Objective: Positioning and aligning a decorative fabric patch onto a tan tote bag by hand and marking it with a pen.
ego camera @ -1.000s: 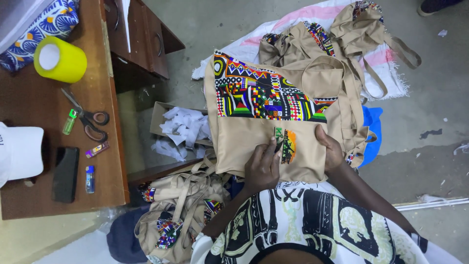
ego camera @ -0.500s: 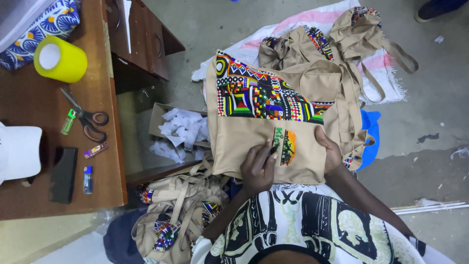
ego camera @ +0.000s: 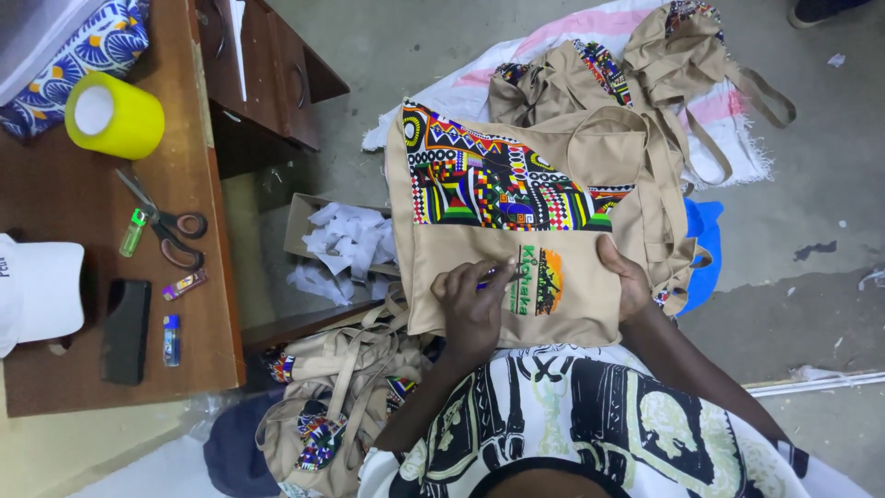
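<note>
A tan tote bag (ego camera: pixel 562 184) with a bright patterned cloth panel lies across my lap. A green and orange emblem (ego camera: pixel 539 281) is on its plain lower part. My left hand (ego camera: pixel 472 309) rests on the bag just left of the emblem and pinches a small thin purple tool (ego camera: pixel 493 274), whose tip points at the emblem. My right hand (ego camera: pixel 627 277) presses the bag's right edge flat, fingers on the fabric.
More tan bags are piled behind (ego camera: pixel 664 55) and by my left knee (ego camera: pixel 341 397). A cardboard box of white scraps (ego camera: pixel 346 242) sits on the floor. The wooden desk (ego camera: pixel 207 304) on the left holds scissors (ego camera: pixel 166 221), a yellow tape roll (ego camera: pixel 112 115), a black phone (ego camera: pixel 124 330) and a white cap (ego camera: pixel 41 290).
My left hand has slid a little left off the emblem, so more of it shows. My right hand still holds the bag's right edge.
</note>
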